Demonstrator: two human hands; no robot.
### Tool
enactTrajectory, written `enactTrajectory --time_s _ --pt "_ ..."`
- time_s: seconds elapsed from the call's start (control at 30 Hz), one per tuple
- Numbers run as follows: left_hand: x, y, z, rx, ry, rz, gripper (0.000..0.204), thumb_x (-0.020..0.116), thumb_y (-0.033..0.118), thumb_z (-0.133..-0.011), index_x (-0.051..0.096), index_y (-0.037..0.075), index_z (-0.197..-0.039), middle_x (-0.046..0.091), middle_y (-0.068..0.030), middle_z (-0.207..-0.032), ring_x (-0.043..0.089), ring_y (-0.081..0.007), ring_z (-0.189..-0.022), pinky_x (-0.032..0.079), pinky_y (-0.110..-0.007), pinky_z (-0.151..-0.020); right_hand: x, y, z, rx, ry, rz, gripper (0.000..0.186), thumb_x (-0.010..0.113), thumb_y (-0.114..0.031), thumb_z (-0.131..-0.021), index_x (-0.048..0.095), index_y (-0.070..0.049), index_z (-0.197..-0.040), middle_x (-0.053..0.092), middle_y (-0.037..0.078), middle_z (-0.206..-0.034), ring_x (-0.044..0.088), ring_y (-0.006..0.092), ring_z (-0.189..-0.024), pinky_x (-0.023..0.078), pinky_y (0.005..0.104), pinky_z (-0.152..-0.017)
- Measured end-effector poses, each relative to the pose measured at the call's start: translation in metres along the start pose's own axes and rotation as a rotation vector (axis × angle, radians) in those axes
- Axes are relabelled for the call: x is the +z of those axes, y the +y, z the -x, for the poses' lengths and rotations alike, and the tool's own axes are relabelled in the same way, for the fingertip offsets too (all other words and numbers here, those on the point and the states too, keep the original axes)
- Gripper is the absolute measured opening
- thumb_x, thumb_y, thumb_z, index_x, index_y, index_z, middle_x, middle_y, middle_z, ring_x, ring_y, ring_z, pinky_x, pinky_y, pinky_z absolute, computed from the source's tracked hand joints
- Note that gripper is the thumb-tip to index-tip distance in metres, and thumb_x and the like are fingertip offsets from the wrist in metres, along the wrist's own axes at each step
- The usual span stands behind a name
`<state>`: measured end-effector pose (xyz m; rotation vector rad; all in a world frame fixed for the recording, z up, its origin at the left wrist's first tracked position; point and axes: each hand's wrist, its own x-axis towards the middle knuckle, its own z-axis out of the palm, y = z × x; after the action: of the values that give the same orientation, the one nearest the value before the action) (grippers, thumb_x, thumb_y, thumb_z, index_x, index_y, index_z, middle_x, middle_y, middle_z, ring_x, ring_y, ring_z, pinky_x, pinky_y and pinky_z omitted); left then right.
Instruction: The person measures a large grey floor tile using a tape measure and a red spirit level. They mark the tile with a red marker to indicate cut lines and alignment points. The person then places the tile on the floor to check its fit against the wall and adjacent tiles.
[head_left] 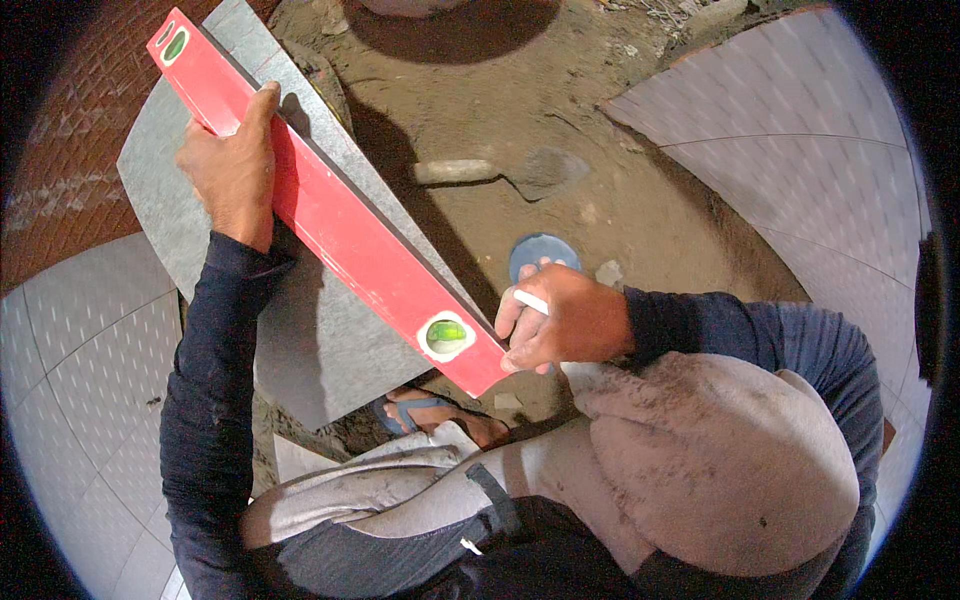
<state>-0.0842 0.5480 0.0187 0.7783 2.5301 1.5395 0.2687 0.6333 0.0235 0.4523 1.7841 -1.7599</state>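
Observation:
A long red spirit level [345, 240] with green vials lies slantwise over a grey tile [320, 360], from the far left down toward the middle. My left hand [235, 165] is closed round its far part, thumb on the upper edge. Beside its near end is my right hand [580, 310], with curled fingers holding a short white stick [531, 301] like a pen; its exact kind does not show. The right fingertips are at the level's end corner; whether they press on it I cannot tell.
A trowel [550, 172] with a pale handle lies on the brown dirt. A round blue-grey disc [545, 248] is partly behind my right hand. Laid light tiles [800, 110] border the dirt on the right, others [90, 370] on the left. My sandalled foot [430, 412] is beside the grey tile.

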Motion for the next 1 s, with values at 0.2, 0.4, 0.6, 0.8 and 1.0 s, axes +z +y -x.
enactTrajectory --time_s 0.2,0.4,0.6,0.8,1.0 --pt "-0.005 0.016 0.004 -0.015 -0.052 -0.109 0.050 0.084 0.036 -0.077 0.068 -0.005 -0.101 0.072 -0.0178 -0.097 0.069 -0.0259 -0.088 0.054 -0.041 -0.081 0.000 0.030 -0.005 -0.178 -0.090 0.187 0.016 0.076 -0.024 -0.082 0.074 -0.010 -0.090 0.075 0.004 -0.084 0.072 0.0160 -0.080 0.053 0.0317 -0.071" --pt "0.012 0.023 0.012 0.025 0.096 -0.462 0.076 0.082 0.047 -0.071 0.056 -0.007 -0.119 0.054 -0.0285 -0.114 0.054 -0.0457 -0.110 0.044 -0.053 -0.096 0.019 0.099 -0.024 -0.496 0.139 0.559 0.022 0.077 -0.039 -0.079 0.073 -0.026 -0.097 0.071 0.004 -0.094 0.071 0.0214 -0.084 0.054 0.0417 -0.084" --pt "0.010 0.032 0.014 0.048 0.081 -0.492 0.078 0.082 0.048 -0.072 0.053 -0.006 -0.121 0.052 -0.0250 -0.115 0.050 -0.0431 -0.115 0.039 -0.054 -0.098 0.011 0.048 -0.016 -0.218 0.021 0.368 0.042 0.075 -0.052 -0.082 0.073 -0.015 -0.101 0.073 0.015 -0.090 0.070 0.0280 -0.089 0.052 0.0374 -0.091" --pt "0.012 0.032 0.016 0.104 0.076 -0.561 0.077 0.081 0.050 -0.075 0.057 -0.004 -0.124 0.054 -0.0220 -0.114 0.051 -0.0386 -0.112 0.041 -0.050 -0.097 0.006 0.011 -0.001 0.041 0.038 0.095 0.043 0.083 -0.036 -0.079 0.074 0.004 -0.093 0.076 0.006 -0.079 0.070 0.0153 -0.080 0.047 0.0265 -0.095" --pt "0.015 0.027 0.014 0.175 0.104 -0.583 0.077 0.082 0.051 -0.075 0.059 -0.001 -0.126 0.054 -0.0196 -0.112 0.053 -0.0365 -0.110 0.043 -0.048 -0.096 0.006 0.005 0.001 0.028 0.031 0.042 0.046 0.084 -0.030 -0.080 0.071 0.009 -0.100 0.075 0.009 -0.073 0.070 0.0132 -0.069 0.052 0.0220 -0.077"
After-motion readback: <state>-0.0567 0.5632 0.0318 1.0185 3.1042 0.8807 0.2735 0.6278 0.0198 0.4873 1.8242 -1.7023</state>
